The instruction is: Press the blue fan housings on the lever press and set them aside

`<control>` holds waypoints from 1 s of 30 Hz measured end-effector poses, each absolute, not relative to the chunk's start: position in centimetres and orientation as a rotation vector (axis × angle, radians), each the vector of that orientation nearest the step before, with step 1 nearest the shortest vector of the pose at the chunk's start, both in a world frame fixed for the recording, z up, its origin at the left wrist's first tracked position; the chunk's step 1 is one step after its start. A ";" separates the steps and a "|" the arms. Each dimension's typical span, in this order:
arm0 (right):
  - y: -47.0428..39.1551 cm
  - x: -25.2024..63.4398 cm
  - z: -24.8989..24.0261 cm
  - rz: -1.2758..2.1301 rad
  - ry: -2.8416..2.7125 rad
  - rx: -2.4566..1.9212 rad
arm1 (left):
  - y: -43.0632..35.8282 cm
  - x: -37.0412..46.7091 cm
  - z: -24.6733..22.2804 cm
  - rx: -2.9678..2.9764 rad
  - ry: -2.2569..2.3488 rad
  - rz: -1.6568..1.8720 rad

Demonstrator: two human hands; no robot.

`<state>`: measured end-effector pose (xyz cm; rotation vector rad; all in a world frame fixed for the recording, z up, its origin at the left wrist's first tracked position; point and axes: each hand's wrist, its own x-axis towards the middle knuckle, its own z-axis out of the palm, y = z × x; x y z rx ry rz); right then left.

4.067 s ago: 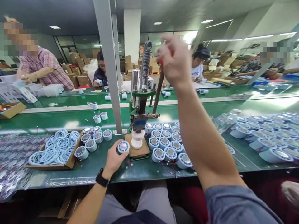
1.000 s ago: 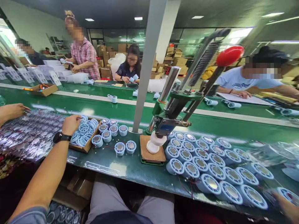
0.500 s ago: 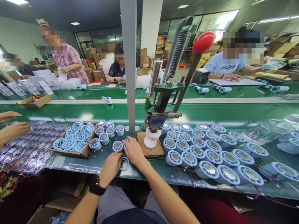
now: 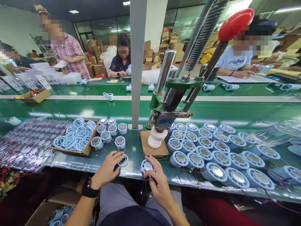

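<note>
My left hand [image 4: 108, 167] is stretched out low over the bench edge, fingertips on a flat light-blue ring [image 4: 125, 162] and thumb apart from it. My right hand [image 4: 159, 180] grips a round light-blue housing [image 4: 146, 165] with a silver centre, thumb and fingers on its right side. That housing is in front of the press, at the bench's front edge. Another blue housing [image 4: 120, 142] stands alone behind the ring. Beyond my right hand is a hand press with a red knob [image 4: 236, 24] and a white round press head [image 4: 158, 134] over a brown base plate [image 4: 147, 138].
A cardboard box [image 4: 87, 150] of blue rings sits at left, with several housings beside it. Rows of ringed housings [image 4: 188, 146] with trailing wires fill the right. A grey post [image 4: 135, 62] rises behind the bench. Several co-workers sit or stand across the green conveyor [image 4: 70, 110].
My hands have moved apart. The right hand has brought a housing rightward and nearer to me; the left has moved to the ring. Another person's hands at far left have left view.
</note>
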<state>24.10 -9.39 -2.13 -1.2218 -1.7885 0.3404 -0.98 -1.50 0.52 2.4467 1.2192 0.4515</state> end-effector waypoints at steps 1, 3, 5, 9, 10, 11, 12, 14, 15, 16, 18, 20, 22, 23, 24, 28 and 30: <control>-9.5 24.2 -2.1 0.344 -1.725 -1.222 | -1.4 -1.1 0.6 2.453 1.240 0.437; -9.3 23.9 -2.2 0.324 -1.612 -1.245 | -1.2 -1.1 0.4 2.470 1.297 0.440; -8.9 23.1 -2.5 0.287 -1.523 -1.274 | -1.0 -0.9 0.2 2.490 1.320 0.436; -7.4 21.2 -3.6 0.295 -1.477 -1.266 | -1.7 0.6 0.3 2.341 1.342 0.616; -7.0 20.7 -3.9 0.334 -1.502 -1.251 | -2.1 1.2 0.5 2.274 1.346 0.698; -6.7 20.4 -4.2 0.376 -1.534 -1.238 | -2.5 1.9 0.8 2.222 1.339 0.763; -6.4 20.1 -4.5 0.412 -1.562 -1.228 | -3.0 2.7 1.1 2.197 1.322 0.799; -6.0 19.7 -5.0 0.438 -1.585 -1.222 | -3.8 4.1 1.8 2.218 1.287 0.797; -6.0 19.6 -5.3 0.433 -1.584 -1.224 | -4.0 4.7 2.0 2.239 1.283 0.783; -6.0 19.6 -5.4 0.426 -1.579 -1.225 | -4.2 5.2 2.1 2.251 1.295 0.776; -6.0 19.6 -5.6 0.422 -1.570 -1.228 | -4.2 5.7 2.1 2.240 1.340 0.792; -6.1 19.6 -5.6 0.431 -1.564 -1.231 | -4.2 6.0 1.7 2.211 1.376 0.816; -6.2 19.5 -5.6 0.448 -1.558 -1.226 | -4.3 6.0 1.3 2.182 1.407 0.849; -6.2 19.5 -5.6 0.456 -1.555 -1.221 | -4.4 6.1 1.2 2.169 1.422 0.871; -6.2 19.6 -5.5 0.462 -1.553 -1.215 | -4.6 6.2 1.0 2.156 1.436 0.893; -6.1 19.7 -5.3 0.422 -1.621 -1.208 | -5.4 6.6 0.5 2.100 1.471 0.984; -6.2 19.8 -5.2 0.384 -1.691 -1.221 | -5.7 6.9 0.1 2.068 1.491 1.015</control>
